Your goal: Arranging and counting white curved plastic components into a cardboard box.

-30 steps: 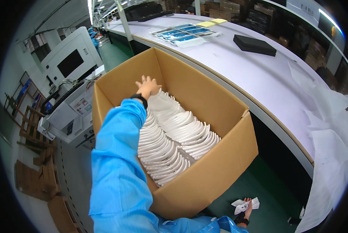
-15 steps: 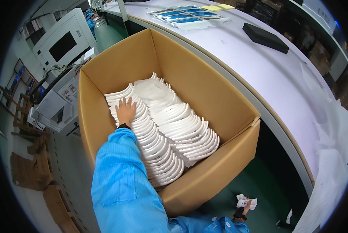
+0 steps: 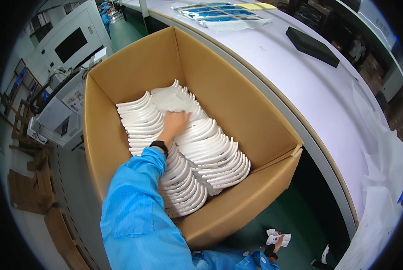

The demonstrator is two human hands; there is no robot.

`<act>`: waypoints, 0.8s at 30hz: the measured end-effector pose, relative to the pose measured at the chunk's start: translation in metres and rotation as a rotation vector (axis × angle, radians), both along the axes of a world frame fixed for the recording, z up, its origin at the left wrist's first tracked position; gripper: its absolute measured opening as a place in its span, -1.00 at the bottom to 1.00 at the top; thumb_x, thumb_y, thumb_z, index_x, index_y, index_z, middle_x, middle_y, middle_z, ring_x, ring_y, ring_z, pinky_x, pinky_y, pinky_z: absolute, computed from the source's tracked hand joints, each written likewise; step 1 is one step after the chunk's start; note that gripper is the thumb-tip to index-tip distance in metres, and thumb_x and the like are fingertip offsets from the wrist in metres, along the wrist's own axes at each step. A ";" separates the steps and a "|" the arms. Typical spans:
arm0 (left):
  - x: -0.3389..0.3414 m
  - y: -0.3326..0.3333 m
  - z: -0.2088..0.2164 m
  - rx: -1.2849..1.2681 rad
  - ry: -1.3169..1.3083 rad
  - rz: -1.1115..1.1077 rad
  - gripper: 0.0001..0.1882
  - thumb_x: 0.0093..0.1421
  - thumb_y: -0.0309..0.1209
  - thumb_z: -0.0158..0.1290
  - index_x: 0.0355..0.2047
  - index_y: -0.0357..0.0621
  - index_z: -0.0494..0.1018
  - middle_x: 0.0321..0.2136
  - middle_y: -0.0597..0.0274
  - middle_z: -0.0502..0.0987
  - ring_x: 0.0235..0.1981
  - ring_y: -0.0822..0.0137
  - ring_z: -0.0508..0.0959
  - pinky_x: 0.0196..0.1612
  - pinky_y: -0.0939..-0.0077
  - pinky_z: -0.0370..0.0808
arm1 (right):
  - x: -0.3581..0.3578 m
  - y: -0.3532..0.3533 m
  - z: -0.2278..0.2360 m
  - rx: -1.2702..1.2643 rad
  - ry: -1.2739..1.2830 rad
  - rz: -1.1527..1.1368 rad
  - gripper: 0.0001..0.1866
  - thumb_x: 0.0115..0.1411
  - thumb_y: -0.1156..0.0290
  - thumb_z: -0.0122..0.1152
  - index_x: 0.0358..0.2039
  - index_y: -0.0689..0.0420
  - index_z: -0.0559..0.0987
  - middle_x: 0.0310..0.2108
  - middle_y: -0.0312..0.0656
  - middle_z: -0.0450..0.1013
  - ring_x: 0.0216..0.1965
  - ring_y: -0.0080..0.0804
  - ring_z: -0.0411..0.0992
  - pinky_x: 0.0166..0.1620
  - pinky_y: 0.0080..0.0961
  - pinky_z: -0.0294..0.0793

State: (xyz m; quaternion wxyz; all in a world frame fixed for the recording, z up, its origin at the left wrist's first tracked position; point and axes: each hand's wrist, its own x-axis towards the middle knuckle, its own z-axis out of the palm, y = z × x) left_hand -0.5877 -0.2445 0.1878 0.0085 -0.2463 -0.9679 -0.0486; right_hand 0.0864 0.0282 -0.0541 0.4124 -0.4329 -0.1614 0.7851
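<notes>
Holding white slips (image 3: pixel 284 239) low at the lower right, the right hand (image 3: pixel 278 245) keeps its fingers closed around them. In the cardboard box (image 3: pixel 242 213), the left hand (image 3: pixel 176 122), spread over the left row of curved white pieces (image 3: pixel 140 119) half a second ago, is now at the right row (image 3: pixel 212 150), fingers curled; whether they grip a piece cannot be told. Handling appears to have shifted between rows, both inside the box. Beyond, a black block (image 3: pixel 312 47) and blue packs (image 3: pixel 219 12) lie on a pale worktable (image 3: pixel 273 67).
</notes>
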 end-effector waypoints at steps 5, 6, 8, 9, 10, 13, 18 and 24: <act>0.030 0.032 -0.026 0.137 -0.155 0.045 -0.39 0.27 0.07 -0.32 -0.23 -0.25 0.47 -0.28 -0.11 0.53 -0.21 0.02 0.53 -0.12 0.11 0.39 | -0.003 -0.002 0.011 -0.027 -0.031 0.031 -0.62 0.28 0.10 -0.04 -0.15 0.19 0.36 -0.21 -0.17 0.37 -0.12 -0.33 0.34 0.11 -0.37 0.28; 0.038 0.037 -0.023 0.110 -0.129 0.056 -0.39 0.25 0.08 -0.30 -0.20 -0.26 0.46 -0.26 -0.07 0.52 -0.20 0.02 0.52 -0.12 0.09 0.37 | -0.008 -0.004 0.015 -0.037 -0.050 0.025 -0.62 0.28 0.10 -0.05 -0.15 0.19 0.36 -0.20 -0.17 0.37 -0.12 -0.33 0.34 0.11 -0.37 0.28; 0.045 0.048 -0.030 0.128 -0.057 0.083 -0.40 0.25 0.07 -0.28 -0.21 -0.26 0.46 -0.28 -0.05 0.52 -0.20 0.03 0.51 -0.13 0.08 0.35 | -0.017 -0.006 0.022 -0.062 -0.083 0.014 -0.62 0.29 0.10 -0.07 -0.15 0.18 0.37 -0.20 -0.18 0.38 -0.11 -0.34 0.34 0.12 -0.37 0.27; 0.048 0.051 -0.033 0.145 0.024 0.105 -0.41 0.25 0.06 -0.27 -0.22 -0.26 0.46 -0.29 -0.04 0.52 -0.21 0.05 0.51 -0.14 0.06 0.34 | -0.021 -0.006 0.026 -0.066 -0.087 0.018 -0.62 0.29 0.10 -0.07 -0.15 0.18 0.37 -0.20 -0.18 0.38 -0.11 -0.34 0.34 0.12 -0.37 0.27; 0.051 0.053 -0.038 0.197 0.080 0.119 -0.45 0.24 0.03 -0.22 -0.24 -0.25 0.47 -0.32 0.00 0.52 -0.26 0.06 0.51 -0.15 0.06 0.30 | -0.027 -0.005 0.030 -0.058 -0.118 0.031 -0.63 0.29 0.11 -0.07 -0.15 0.18 0.37 -0.20 -0.18 0.38 -0.11 -0.33 0.34 0.12 -0.37 0.27; 0.054 0.052 -0.036 0.265 0.056 0.121 -0.48 0.23 0.00 -0.20 -0.24 -0.24 0.47 -0.33 0.03 0.51 -0.26 0.06 0.50 -0.15 0.07 0.29 | -0.014 -0.004 0.021 -0.031 -0.082 0.042 -0.63 0.28 0.12 -0.04 -0.15 0.19 0.36 -0.20 -0.17 0.37 -0.10 -0.32 0.34 0.13 -0.37 0.26; 0.057 0.052 -0.037 0.278 0.111 0.115 -0.52 0.24 -0.04 -0.18 -0.20 -0.24 0.45 -0.29 0.03 0.49 -0.20 0.05 0.47 -0.12 0.07 0.28 | -0.010 -0.005 0.023 0.018 -0.001 0.070 -0.63 0.28 0.13 -0.02 -0.14 0.20 0.36 -0.19 -0.16 0.37 -0.10 -0.31 0.33 0.14 -0.38 0.26; 0.058 0.049 -0.039 0.209 0.127 0.094 -0.50 0.24 -0.05 -0.19 -0.06 -0.23 0.37 -0.05 -0.06 0.36 0.04 -0.01 0.30 0.05 -0.14 0.13 | -0.022 -0.009 0.026 0.022 -0.070 0.039 -0.63 0.28 0.13 -0.04 -0.12 0.20 0.36 -0.17 -0.15 0.36 -0.09 -0.30 0.34 0.12 -0.35 0.28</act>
